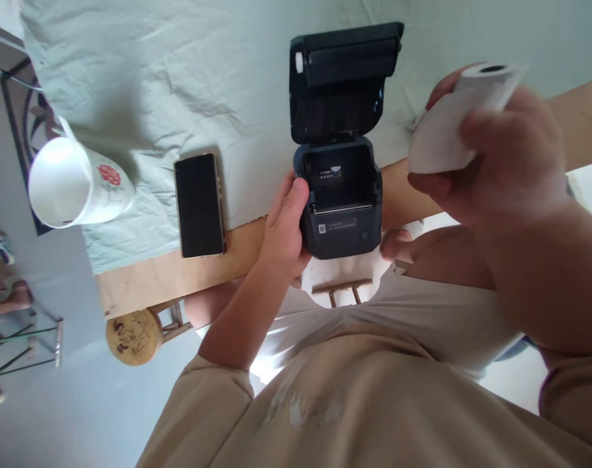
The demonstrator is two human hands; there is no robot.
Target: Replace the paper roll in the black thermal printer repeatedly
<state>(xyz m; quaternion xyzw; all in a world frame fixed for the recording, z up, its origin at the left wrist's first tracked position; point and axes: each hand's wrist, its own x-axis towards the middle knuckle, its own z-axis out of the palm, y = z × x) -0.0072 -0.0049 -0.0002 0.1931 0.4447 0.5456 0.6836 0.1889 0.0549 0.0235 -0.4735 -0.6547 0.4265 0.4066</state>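
A small black label printer (342, 227) is held at the table's near edge, its lid (339, 84) swung up and its paper bay bare inside. My left hand (286, 224) grips the printer's left side, thumb on the rim and the other fingers hidden beneath. To the right, apart from the printer, my right hand (511, 143) is closed around a white paper roll (445, 133). The roll's dark core hole faces up, and a loose flap of paper hangs toward the printer. Motion blurs the right hand slightly.
A black phone (200, 205) lies on the pale green tablecloth (218, 84), left of the printer. Farther left stands a white cup (88, 182) with a red print. A wooden stool (134, 336) is below the table's wooden edge (149, 279). Someone's foot (13, 296) shows at far left.
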